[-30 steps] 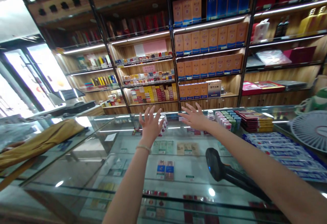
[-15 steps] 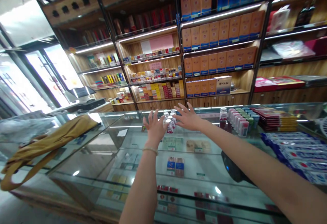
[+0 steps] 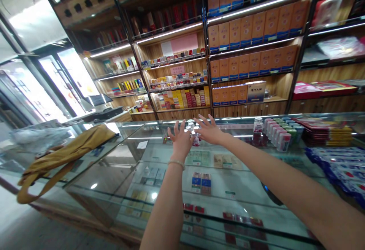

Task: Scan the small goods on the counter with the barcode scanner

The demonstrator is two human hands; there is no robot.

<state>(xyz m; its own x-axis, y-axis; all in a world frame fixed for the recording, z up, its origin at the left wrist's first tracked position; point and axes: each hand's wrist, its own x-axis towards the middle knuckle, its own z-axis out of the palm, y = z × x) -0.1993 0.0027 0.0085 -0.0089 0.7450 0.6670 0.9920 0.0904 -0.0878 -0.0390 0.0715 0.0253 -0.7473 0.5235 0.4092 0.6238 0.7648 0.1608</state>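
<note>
Several small clear bottles with white caps and reddish labels (image 3: pixel 196 141) stand in a tight cluster on the glass counter (image 3: pixel 242 183). At the cluster's left side is my left hand (image 3: pixel 181 140), its fingers spread and raised. My right hand (image 3: pixel 209 131) reaches in from the other side, with its fingers also apart and their tips close to the caps. Both hands partly cover the bottles, and whether the fingers touch them I cannot tell. A similar single bottle (image 3: pixel 258 125) stands farther right, beside rows of small pink, green and blue-topped containers (image 3: pixel 281 134).
Flat red and gold packs (image 3: pixel 325 132) and blue-white packets (image 3: pixel 339 168) lie on the right. A dark device (image 3: pixel 272 193) sits partly under my right forearm. A mustard bag (image 3: pixel 68 145) lies on the left counter. Stocked shelves (image 3: pixel 238 48) line the wall behind.
The whole view has shifted, so the counter and shelves appear farther right. Both hands stay spread around the bottle cluster, with the left hand slightly closer to the right one.
</note>
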